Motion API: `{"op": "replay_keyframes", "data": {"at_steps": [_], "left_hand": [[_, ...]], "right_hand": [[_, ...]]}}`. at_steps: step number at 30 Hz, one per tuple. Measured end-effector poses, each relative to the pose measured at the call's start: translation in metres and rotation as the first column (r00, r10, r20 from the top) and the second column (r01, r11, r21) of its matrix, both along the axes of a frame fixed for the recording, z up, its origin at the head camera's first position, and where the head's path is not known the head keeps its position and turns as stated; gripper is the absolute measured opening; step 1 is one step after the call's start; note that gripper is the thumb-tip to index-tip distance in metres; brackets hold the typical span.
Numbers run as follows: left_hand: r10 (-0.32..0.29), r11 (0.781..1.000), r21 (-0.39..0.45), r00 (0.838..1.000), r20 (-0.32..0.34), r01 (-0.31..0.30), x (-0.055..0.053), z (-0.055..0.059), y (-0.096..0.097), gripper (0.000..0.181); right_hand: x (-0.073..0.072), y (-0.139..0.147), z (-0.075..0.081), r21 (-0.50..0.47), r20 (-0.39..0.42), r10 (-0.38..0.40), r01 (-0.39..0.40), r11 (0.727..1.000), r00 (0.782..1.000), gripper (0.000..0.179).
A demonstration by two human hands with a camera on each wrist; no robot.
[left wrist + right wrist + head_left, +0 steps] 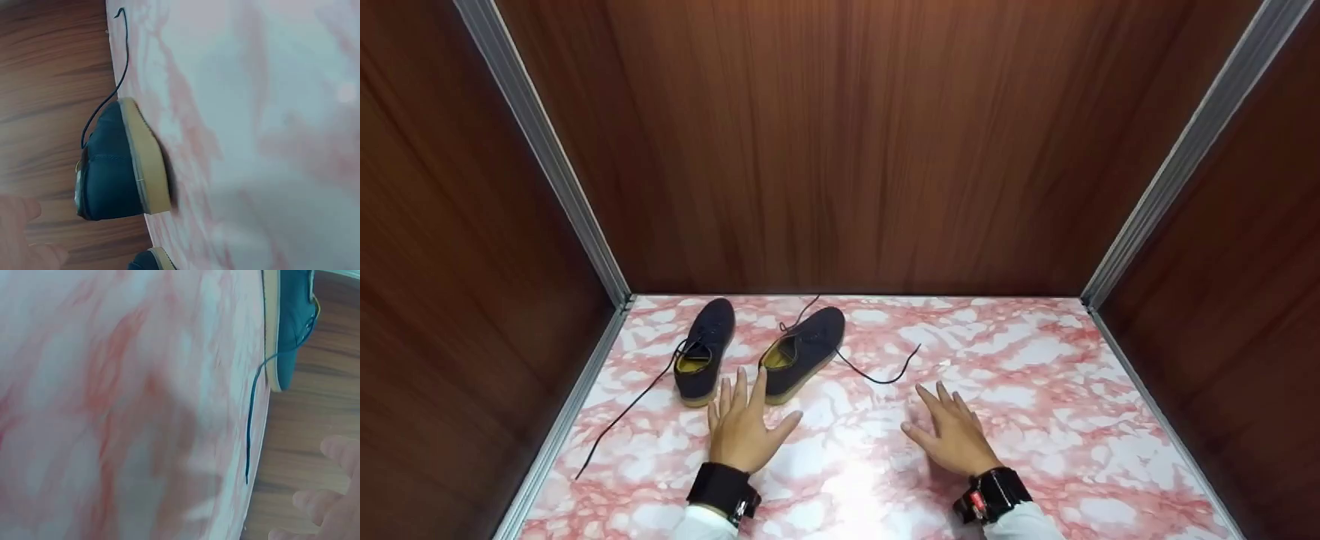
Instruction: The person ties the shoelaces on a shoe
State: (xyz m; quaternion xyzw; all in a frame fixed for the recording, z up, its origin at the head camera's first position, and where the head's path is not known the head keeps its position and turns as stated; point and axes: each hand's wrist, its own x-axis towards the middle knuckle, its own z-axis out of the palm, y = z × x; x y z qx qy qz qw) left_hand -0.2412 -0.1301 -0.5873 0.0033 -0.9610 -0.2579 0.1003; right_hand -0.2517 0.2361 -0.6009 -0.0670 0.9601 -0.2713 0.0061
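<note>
Two dark navy shoes with tan soles and yellow insides stand on the table. The left shoe [712,330] has a long dark lace [622,416] trailing toward the near left. The right shoe [814,341] lies angled, toe to the far right, one lace [877,380] curving out to its right and another toward the back wall. My left hand [744,435], fingers spread, is just in front of the shoes and appears to hold nothing. Farther right, my right hand [956,435] hovers with straight fingers near the lace's free end. In the right wrist view its fingers [320,503] hold nothing.
The table top [1057,450] has a red and white marbled pattern. Brown wood-grain panels enclose it at the back [847,150], left and right, with grey metal strips [562,157] along the corners. Black bands [997,495] circle both wrists.
</note>
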Motion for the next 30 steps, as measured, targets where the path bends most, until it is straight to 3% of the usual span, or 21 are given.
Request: {"op": "replay_keyframes", "data": {"at_steps": [9,17,22,27,30], "left_hand": [[-0.036,0.98,0.197,0.998,0.051,0.026,-0.032,0.015,0.0,0.096],[-0.039,0.932,0.362,0.985,0.171,-0.026,-0.064,0.009,-0.002,0.09],[-0.032,0.886,0.458,0.974,0.224,-0.076,-0.082,0.005,-0.006,0.089],[-0.015,0.828,0.541,0.958,0.286,-0.149,-0.092,0.007,-0.003,0.082],[-0.012,0.811,0.562,0.956,0.294,-0.162,-0.097,0.008,-0.002,0.073]], "right_hand": [[-0.011,-0.025,-0.001,-0.187,0.042,0.101,-0.091,0.978,0.994,0.079],[-0.019,-0.049,-0.004,-0.348,0.115,0.172,-0.123,0.929,0.978,0.076],[-0.026,-0.069,-0.005,-0.415,0.124,0.224,-0.154,0.897,0.967,0.073],[-0.033,-0.09,-0.007,-0.464,0.163,0.244,-0.144,0.874,0.956,0.075],[-0.04,-0.101,-0.007,-0.505,0.182,0.254,-0.131,0.853,0.95,0.078]]}}
